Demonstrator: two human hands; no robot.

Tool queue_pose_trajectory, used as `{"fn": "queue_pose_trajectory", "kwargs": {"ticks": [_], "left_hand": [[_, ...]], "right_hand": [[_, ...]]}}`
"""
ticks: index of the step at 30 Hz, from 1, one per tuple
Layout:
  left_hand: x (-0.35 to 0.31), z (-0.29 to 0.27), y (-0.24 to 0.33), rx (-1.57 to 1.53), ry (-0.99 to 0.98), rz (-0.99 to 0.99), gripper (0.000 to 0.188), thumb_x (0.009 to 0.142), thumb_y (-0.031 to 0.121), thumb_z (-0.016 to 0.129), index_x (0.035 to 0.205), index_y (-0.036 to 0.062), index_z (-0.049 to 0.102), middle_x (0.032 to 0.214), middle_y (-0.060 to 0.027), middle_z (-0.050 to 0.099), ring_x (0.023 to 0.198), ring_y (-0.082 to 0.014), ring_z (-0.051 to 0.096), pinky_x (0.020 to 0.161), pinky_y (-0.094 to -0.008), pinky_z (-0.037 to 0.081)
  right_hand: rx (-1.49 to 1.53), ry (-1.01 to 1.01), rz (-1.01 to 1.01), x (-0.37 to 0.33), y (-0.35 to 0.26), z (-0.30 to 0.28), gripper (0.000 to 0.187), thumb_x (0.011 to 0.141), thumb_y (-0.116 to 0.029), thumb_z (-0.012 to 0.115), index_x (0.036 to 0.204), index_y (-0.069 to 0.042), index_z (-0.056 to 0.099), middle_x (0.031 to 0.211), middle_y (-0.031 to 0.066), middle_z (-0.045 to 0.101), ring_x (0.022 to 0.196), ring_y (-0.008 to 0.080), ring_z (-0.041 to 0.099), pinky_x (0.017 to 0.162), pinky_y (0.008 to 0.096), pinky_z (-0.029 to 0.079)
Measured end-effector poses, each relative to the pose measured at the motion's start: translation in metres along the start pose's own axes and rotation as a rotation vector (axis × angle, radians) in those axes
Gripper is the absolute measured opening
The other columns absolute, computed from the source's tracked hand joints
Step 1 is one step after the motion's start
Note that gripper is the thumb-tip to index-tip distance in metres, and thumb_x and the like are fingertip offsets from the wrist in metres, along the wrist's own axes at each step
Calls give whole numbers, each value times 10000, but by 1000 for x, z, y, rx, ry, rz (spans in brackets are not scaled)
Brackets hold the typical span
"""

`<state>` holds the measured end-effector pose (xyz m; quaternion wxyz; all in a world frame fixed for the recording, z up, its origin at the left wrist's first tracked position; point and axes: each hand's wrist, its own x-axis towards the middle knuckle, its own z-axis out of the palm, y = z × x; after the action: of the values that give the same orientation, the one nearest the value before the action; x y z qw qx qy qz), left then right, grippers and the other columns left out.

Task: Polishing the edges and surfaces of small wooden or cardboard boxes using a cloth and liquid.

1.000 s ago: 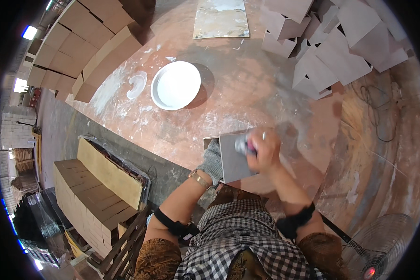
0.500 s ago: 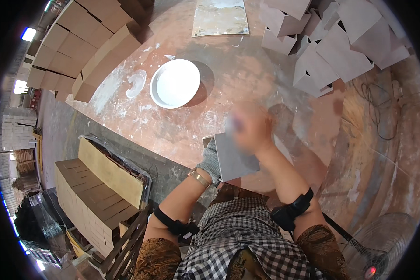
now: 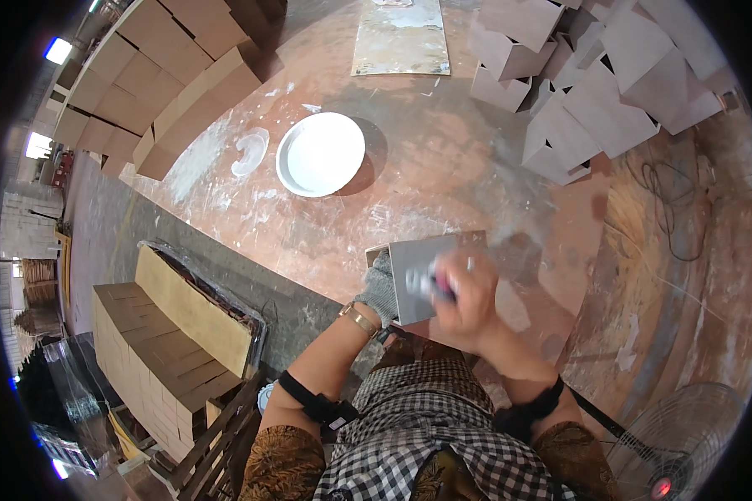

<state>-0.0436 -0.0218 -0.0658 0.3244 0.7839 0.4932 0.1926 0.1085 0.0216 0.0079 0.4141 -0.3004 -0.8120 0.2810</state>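
A box with a smooth grey face is right in front of me at the table's near edge. My left hand, in a grey knitted glove, grips it at its left end; the fingertips are hidden by the box. Above the grey face is my bare right hand, its fingers closed round a small dark and whitish thing, too smeared by motion to name. That thing is at or just over the face; touching cannot be told. Farther off on the table lies a round white basin, with a whitish content or bottom.
The reddish, stained table bears a white smear left of the basin and a worn board at the far side. Pale boxes are heaped far right; brown boxes stand far left, more near left. A fan stands near right.
My right hand has come nearer to me over the grey face, uncovering the box's far right corner. My left hand keeps its hold on the box. The view has shifted slightly.
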Motion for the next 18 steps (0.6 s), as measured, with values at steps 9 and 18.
{"fn": "queue_pose_trajectory", "kwargs": {"ticks": [9, 18], "left_hand": [[9, 21, -15, -212, 82, -247, 445, 884, 283, 453, 1269, 65, 399, 1245, -82, 457, 1107, -222, 465, 964, -361, 350], [-13, 7, -35, 42, 44, -161, 430, 848, 317, 501, 1209, 83, 486, 1191, -117, 505, 1117, -248, 470, 938, -359, 361]], "right_hand": [[-252, -128, -238, 23, -7, 36, 159, 585, -122, 574, 730, -84, 523, 750, 77, 551, 708, 224, 520, 595, 353, 377], [68, -85, 185, -88, -25, -47, 125, 666, -91, 609, 773, -45, 563, 803, 76, 571, 688, 239, 548, 610, 317, 437]]}}
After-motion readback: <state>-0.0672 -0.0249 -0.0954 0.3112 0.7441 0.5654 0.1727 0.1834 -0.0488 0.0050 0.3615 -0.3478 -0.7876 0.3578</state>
